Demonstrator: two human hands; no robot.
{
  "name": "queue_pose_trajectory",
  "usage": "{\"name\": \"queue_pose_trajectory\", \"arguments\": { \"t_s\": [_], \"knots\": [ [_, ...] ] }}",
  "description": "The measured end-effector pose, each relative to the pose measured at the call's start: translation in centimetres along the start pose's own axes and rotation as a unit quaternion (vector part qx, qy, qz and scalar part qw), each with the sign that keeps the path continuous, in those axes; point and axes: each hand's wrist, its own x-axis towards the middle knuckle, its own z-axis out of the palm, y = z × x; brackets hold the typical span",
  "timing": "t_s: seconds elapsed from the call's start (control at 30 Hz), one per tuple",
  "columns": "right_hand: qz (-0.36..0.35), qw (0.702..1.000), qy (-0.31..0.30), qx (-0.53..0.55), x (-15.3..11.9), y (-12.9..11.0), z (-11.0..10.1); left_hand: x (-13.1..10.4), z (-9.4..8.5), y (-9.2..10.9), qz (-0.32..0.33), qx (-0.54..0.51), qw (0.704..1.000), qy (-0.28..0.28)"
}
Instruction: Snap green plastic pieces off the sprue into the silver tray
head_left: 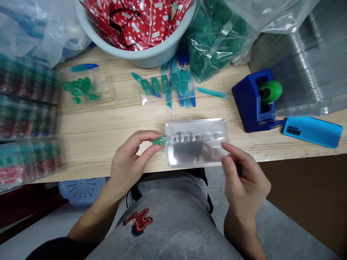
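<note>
A clear plastic tray (pixel 187 150) with moulded hollows lies at the table's front edge. My left hand (pixel 132 159) pinches a small green translucent piece (pixel 159 140) at the tray's left end. At the right end my right hand (pixel 244 177) has its index finger and thumb near the tray's edge; whether they touch it is unclear, and a small dark thing shows partly behind the fingers. Behind the tray, several green pieces (pixel 165 83) sit in a row on clear plastic, among blue and teal pens (pixel 213 92).
A grey basin (pixel 146 59) of red packets stands at the back, beside a bag of green pieces (pixel 214 43). Filled packs (pixel 27 119) are stacked left, near loose green pieces (pixel 81 86). Rightward are a blue tape dispenser (pixel 249 104), a phone (pixel 311 131) and stacked clear trays (pixel 306 72).
</note>
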Motion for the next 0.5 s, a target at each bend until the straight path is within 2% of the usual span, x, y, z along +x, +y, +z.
{"name": "queue_pose_trajectory", "arguments": {
  "t_s": [0.1,0.2,0.3,0.37,0.5],
  "knots": [
    [0.023,0.999,0.03,-0.003,0.1,0.2,-0.3,0.6,1.1,-0.8,0.096,0.076,0.992,-0.027],
    [0.023,0.999,0.027,-0.006,0.1,0.2,-0.3,1.4,2.0,-1.0,0.156,0.146,0.977,-0.014],
    [0.034,0.999,0.024,-0.005,0.0,0.3,-0.2,1.8,2.0,-1.0,0.177,0.195,0.964,-0.023],
    [0.066,0.998,0.015,0.008,-0.1,0.5,-0.3,1.9,1.6,-1.0,0.177,0.192,0.964,-0.056],
    [0.138,0.979,-0.037,0.144,0.5,1.0,-0.9,2.3,0.8,-0.6,0.18,0.195,0.957,-0.118]
  ]
}}
